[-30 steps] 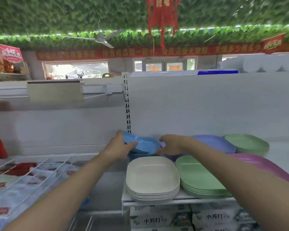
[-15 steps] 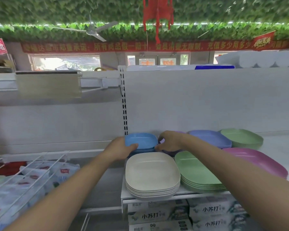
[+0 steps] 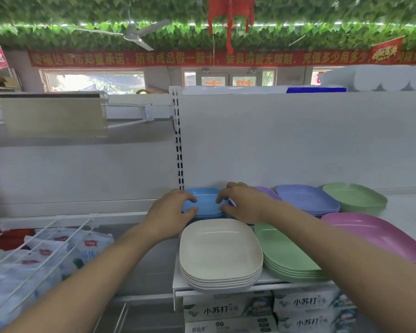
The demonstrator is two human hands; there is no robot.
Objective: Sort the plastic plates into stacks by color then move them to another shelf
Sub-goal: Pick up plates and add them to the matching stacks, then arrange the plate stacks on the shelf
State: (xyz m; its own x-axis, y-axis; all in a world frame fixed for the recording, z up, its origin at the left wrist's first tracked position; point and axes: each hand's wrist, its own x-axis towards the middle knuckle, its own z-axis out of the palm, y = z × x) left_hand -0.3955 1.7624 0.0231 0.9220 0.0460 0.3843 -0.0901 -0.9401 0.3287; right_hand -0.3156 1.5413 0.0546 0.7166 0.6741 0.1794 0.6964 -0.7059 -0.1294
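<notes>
At frame centre, against the shelf's back wall, the person's left hand and right hand curl around opposite edges of the blue plate stack, apparently squaring it up behind the cream stack before any move.

Open room above cream stack, seemingly

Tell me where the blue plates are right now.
The blue plates sit stacked at the shelf's back-left corner, behind the cream plates, gripped between the left hand and right hand.
</notes>
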